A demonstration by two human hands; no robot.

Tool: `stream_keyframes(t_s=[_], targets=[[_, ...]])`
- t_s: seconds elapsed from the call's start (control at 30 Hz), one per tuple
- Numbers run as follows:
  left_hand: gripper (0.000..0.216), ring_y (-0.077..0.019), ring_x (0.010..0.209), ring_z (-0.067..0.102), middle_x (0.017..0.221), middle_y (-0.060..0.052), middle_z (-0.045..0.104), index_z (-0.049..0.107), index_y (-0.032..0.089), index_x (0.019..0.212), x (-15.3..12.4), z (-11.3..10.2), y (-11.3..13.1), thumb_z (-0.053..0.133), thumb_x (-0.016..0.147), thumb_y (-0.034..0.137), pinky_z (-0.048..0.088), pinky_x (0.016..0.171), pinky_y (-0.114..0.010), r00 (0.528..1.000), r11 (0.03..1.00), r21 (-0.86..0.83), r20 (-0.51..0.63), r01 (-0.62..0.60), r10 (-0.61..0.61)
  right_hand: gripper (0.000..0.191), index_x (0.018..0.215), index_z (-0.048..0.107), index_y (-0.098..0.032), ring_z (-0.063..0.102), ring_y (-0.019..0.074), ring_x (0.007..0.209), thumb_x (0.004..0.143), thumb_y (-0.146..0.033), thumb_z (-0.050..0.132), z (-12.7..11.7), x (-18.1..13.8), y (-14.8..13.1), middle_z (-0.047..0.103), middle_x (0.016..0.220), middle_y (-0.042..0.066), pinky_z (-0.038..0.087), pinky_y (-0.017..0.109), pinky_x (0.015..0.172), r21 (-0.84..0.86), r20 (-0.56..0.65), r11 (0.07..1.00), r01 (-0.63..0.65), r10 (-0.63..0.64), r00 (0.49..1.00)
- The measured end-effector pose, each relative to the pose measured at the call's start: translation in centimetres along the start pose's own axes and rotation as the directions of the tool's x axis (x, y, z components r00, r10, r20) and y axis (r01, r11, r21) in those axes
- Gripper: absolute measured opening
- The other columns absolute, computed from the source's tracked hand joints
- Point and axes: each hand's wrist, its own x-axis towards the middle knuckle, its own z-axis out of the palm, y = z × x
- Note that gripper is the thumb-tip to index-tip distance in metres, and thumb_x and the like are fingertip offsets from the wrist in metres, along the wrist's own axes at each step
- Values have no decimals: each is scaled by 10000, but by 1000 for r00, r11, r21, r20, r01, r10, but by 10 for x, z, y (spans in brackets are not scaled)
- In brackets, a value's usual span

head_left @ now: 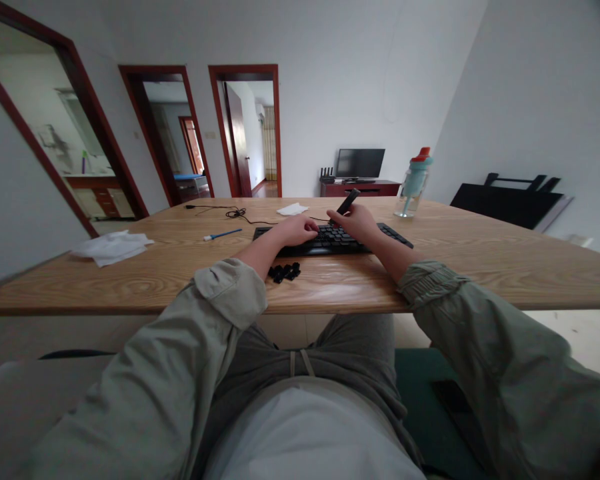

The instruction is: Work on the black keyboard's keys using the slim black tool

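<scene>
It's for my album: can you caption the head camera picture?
Left hand at a black keyboard, right hand holding a black stick-shaped object, loose keycaps nearby.

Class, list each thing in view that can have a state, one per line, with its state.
Left hand: fingers bent, over the keyboard
Right hand: closed around a black stick
Keyboard: lying flat
Small black pieces: loose, clustered
Brush: lying down
Cable: partly coiled
Bottle: upright, capped
Screen: dark
Door: open
</scene>
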Motion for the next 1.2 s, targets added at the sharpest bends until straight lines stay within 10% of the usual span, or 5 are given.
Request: stream_keyframes(t_s=[0.67, 1.2], targets=[[342, -183, 1004, 657, 1140, -84, 704, 656, 108, 1180, 24, 13, 9, 578, 851, 164, 496, 901, -261, 999, 1000, -1, -25, -25, 25, 351, 859, 694, -128, 685, 230, 770, 873, -468, 609, 2, -3, -4, 730, 835, 117, 425, 276, 619, -55, -95, 997, 59, -64, 993], [413, -207, 1025, 639, 1146, -80, 694, 664, 145, 1193, 21, 14, 2, 640, 811, 301, 484, 934, -292, 997, 997, 19, 5, -79, 79, 352, 831, 694, -101, 594, 157, 620, 863, -437, 595, 4, 7, 12, 707, 750, 95, 422, 238, 577, 232, 29, 973, -7, 0, 1000]])
